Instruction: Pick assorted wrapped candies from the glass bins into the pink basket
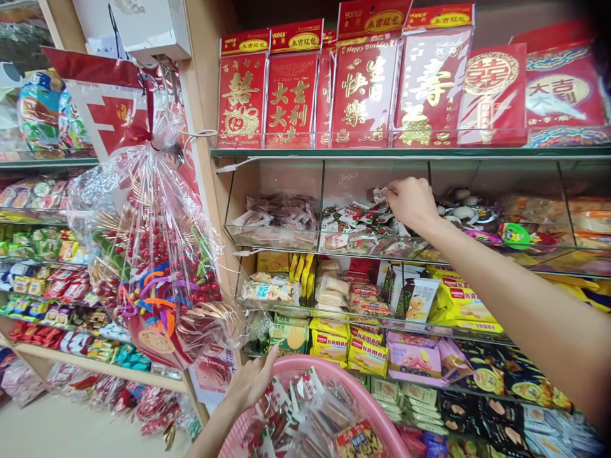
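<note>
A small wrapped candy point(377, 194) is pinched in the fingers of my right hand point(413, 202), above a clear shelf bin point(353, 238) of similar red, white and dark packets. At the lower centre, a pink basket point(384, 413) holds wrapped snacks, some with red and green print and one a red and yellow packet point(359, 440). My left hand point(255, 378) lies at the basket's left rim, its fingers closed around the edge and partly hidden from view.
Flat brown packets point(281, 210) fill the bin to the left. Red envelopes point(365, 95) stand on the shelf above. Yellow wafer packs point(329, 343) sit on lower shelves. A wrapped bouquet point(162, 254) hangs at left, sticking out beside a wooden post.
</note>
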### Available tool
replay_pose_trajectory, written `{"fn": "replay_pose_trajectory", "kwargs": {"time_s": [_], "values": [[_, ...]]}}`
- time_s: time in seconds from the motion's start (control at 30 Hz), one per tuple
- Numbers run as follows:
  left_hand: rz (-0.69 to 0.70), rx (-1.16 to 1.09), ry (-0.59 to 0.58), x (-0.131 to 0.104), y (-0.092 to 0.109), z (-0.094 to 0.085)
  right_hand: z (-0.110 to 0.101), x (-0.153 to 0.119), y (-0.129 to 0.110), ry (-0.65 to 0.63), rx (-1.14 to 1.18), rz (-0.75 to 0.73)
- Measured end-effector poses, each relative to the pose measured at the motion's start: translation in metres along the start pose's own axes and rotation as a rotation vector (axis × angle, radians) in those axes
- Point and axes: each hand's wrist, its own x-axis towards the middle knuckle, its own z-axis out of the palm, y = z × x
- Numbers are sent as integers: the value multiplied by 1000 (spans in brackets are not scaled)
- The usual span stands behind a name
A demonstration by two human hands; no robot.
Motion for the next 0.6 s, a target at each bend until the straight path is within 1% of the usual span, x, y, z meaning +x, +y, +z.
{"fn": "replay_pose_trajectory", "kwargs": {"time_s": [0.1, 0.17, 0.27, 0.3, 0.33, 0.37, 0.43, 0.5, 0.57, 0.6], "values": [[25, -10, -13, 2, 1, 1, -14, -29, -3, 95, 187, -83], [28, -28, -10, 3, 3, 0, -27, -58, -5, 164, 277, -156], [19, -21, 1, 2, 8, -1, -43, -110, -12, 267, 314, -233], [16, -13, 1, 1, 10, -2, -44, -127, -15, 271, 337, -246], [14, -4, -2, 1, 11, -2, -42, -144, -19, 237, 381, -258], [9, 5, -6, 1, 12, -2, -37, -160, -24, 156, 444, -273], [12, 19, -16, 2, 14, -2, -14, -190, -37, -111, 589, -306], [10, 21, -20, 3, 15, -1, 19, -219, -53, -408, 699, -333], [8, 16, -21, 3, 16, 0, 56, -246, -68, -643, 778, -328], [10, 15, -21, 2, 16, 1, 74, -258, -75, -743, 817, -299]]}}
